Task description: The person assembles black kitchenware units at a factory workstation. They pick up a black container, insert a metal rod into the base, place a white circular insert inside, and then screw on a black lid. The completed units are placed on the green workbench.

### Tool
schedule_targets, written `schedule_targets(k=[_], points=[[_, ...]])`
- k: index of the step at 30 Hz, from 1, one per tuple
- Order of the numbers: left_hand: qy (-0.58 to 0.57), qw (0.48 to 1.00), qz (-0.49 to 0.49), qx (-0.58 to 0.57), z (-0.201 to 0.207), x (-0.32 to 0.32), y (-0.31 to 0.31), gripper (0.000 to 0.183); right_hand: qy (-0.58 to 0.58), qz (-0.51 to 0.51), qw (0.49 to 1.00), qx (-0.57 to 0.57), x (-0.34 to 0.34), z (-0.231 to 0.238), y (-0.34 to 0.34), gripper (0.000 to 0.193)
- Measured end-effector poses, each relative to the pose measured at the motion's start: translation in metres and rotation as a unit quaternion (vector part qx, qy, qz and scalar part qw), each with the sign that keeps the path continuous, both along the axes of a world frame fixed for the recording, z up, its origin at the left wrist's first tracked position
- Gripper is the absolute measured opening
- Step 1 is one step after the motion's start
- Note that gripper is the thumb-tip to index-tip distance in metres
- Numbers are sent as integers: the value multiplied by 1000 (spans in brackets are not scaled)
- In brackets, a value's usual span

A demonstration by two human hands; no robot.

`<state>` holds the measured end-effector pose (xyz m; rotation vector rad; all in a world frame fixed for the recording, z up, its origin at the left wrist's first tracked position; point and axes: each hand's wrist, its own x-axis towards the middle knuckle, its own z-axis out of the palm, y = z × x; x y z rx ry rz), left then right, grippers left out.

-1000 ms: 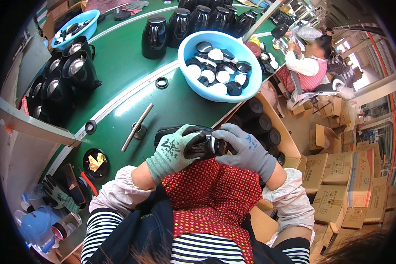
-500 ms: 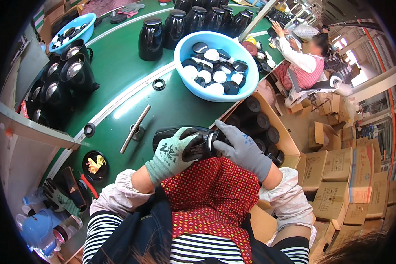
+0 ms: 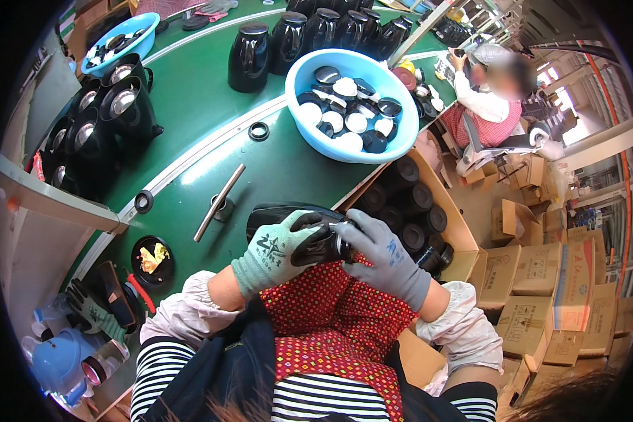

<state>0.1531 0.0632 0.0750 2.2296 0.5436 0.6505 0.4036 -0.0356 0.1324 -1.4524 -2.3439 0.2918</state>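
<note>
A glossy black jug body lies on its side across my lap at the table's edge, its end with a dark collar pointing right. Wrapped round its near side is my left hand, in a pale green glove with dark fingertips. My right hand, gloved in grey, is closed on the collar end, fingers curled over its top and side. Between the hands a pale edge of the collar shows; the rest is hidden by the fingers. Left of the jug, a metal T-bar stands on the green table.
Ahead is a blue basin of black and white lids; upright black jugs stand behind. Loose black rings and a black dish lie leftward. Right are a carton of black cylinders, stacked boxes and a seated co-worker.
My right hand's fingers, stretched over the jug's end before, have curled round the collar; less of its pale ring shows. My left hand keeps its hold. The co-worker has shifted position.
</note>
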Motion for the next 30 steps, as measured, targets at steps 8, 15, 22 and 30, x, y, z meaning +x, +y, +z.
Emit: schedule_targets(k=[8,15,22,30], points=[[1,1000,-8,-6,-2,-7,-4,71,-17,-208,938,-278,-15,28,10,73],[-47,998,6,45,-10,-4,7,69,-57,-5,998,26,2,7,-4,83],[-50,998,12,31,-3,-4,8,62,18,-98,982,-160,12,13,15,90],[-34,998,38,-43,-3,-8,13,44,36,-29,999,-9,12,-29,21,84]])
